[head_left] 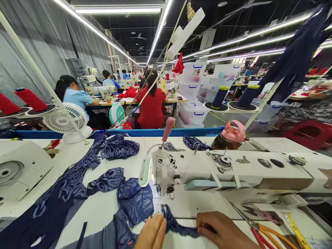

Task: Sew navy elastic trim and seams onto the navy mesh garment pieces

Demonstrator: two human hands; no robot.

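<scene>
Navy lace fabric (pixel 77 186) lies spread over the white sewing table (pixel 103 207) at the left and centre. At the bottom edge my left hand (pixel 151 233) pinches one end of a narrow navy lace strip (pixel 176 226). My right hand (pixel 223 231) pinches the strip's other end, so it runs between both hands in front of the needle and presser foot (pixel 169 192) of the white sewing machine (pixel 233 169).
Orange-handled scissors (pixel 264 235) and a yellow tape measure (pixel 295 231) lie at the right. A small white fan (pixel 66 121) and red thread cones (pixel 31 100) stand at the left, navy cones (pixel 220 97) behind. Other workers sit at tables beyond, near stacked plastic bins (pixel 192 110).
</scene>
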